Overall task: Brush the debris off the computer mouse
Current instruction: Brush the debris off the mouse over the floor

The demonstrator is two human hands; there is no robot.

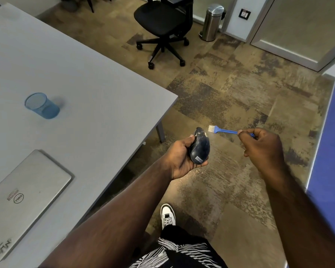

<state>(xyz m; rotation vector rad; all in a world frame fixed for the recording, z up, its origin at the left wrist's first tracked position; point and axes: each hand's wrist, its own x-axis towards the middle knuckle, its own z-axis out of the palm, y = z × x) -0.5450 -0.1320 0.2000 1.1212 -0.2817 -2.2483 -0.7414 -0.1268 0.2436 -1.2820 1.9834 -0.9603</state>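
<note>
The dark blue computer mouse (199, 147) is held in the air beyond the table's near corner, over the mottled brown carpet (230, 97). Its long axis runs nearly straight away from the person, tipped slightly to the left at the far end. The rounded top shell faces right and up, and a small white label sits near the end closest to the person. Pale specks and a thin light streak show on the front of the shell.

The left hand (179, 159) cups the mouse from the left and below, palm turned right, fingers curled round the far side and thumb pressed along the near edge. The left forearm reaches forward and slightly right from the lower left of the view.

The right hand (263, 146) pinches the rear of a small blue brush (223, 130) between thumb and forefinger, the other fingers folded into the palm. The brush lies almost level, handle to the right, its white bristles pointing left toward the mouse's front end, near it but apart from it. The right forearm comes in from the lower right, wrist bent downward.

On the grey table (85, 74) to the left lie a closed silver Dell laptop (25, 198) and a blue mesh cup (42, 105), well apart. A black office chair (162, 22) and a steel pedal bin (213, 22) stand farther off. A white sneaker (168, 215) shows below the hands.
</note>
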